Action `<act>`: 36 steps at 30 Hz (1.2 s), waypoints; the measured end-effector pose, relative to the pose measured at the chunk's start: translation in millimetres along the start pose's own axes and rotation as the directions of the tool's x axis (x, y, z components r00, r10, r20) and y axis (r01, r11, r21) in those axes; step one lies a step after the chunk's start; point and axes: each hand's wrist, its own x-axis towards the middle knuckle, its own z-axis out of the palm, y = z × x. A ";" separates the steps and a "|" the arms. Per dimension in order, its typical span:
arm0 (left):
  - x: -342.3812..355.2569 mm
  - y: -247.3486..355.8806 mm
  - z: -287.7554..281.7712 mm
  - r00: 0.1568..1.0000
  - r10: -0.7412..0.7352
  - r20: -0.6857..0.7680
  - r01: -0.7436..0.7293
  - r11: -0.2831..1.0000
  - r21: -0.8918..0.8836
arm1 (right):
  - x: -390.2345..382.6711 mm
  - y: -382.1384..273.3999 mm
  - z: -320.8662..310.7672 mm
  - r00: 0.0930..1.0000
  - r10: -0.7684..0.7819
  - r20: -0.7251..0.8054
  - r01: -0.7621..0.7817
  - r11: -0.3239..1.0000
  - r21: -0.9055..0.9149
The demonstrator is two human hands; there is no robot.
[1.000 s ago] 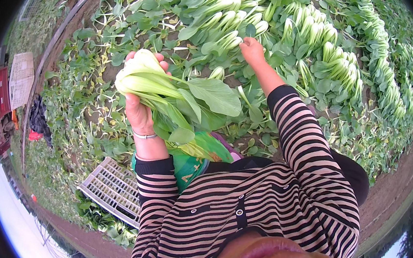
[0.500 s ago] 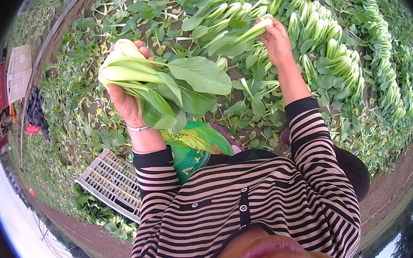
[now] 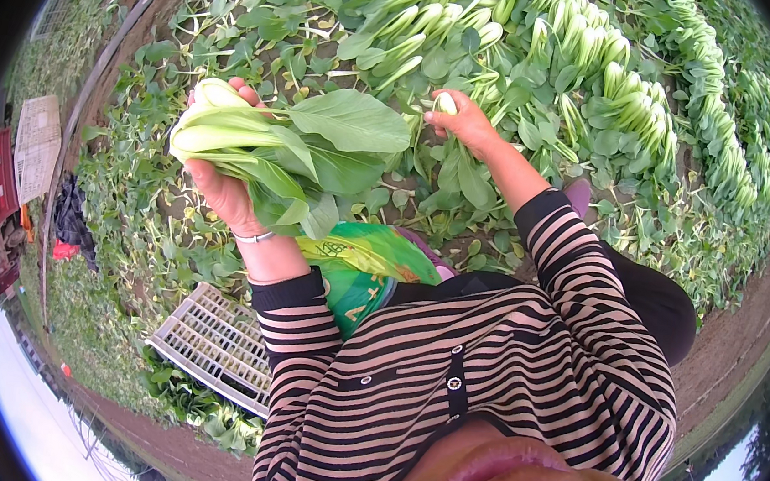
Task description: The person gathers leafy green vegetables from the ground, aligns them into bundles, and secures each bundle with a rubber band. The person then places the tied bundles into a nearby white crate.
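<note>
A bunch of bok choy (image 3: 229, 135) lies in my left hand (image 3: 224, 192), pale stalk ends to the left, broad leaves to the right. My fingers curl round its stalks from behind and below. Farther right, my right hand (image 3: 467, 124) grips a small bok choy (image 3: 457, 169) by its pale base, leaves hanging down. It is apart from the bunch. Beyond my right hand lie cut bok choy (image 3: 432, 16) in rows on the ground, white stalks showing.
A pale plastic crate (image 3: 216, 340) lies at my lower left, with greens (image 3: 197, 403) beside it. A green and yellow printed sack (image 3: 354, 279) covers my lap. More rows of bok choy (image 3: 712, 113) stretch along the right. A dark hose-like line (image 3: 97, 78) runs along the left.
My right hand has moved left and nearer with the small bok choy, whose leaves now hang down. The bunch in my left hand has shifted slightly left.
</note>
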 end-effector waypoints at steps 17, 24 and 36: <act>-22.1 -55.9 31.4 0.808 -0.575 0.132 0.500 0.786 0.363 | -70.1 -131.8 50.3 0.656 -0.626 0.421 0.683 0.254 -0.685; -16.1 -29.6 33.7 0.854 -0.501 0.138 0.444 0.842 0.307 | -65.5 -107.6 28.5 0.773 -0.528 0.352 0.512 0.191 -0.837; 3.1 8.9 -5.3 0.992 -0.111 -0.058 0.100 0.981 -0.167 | 44.7 64.2 44.8 0.907 -0.099 -0.409 -0.161 0.815 -0.556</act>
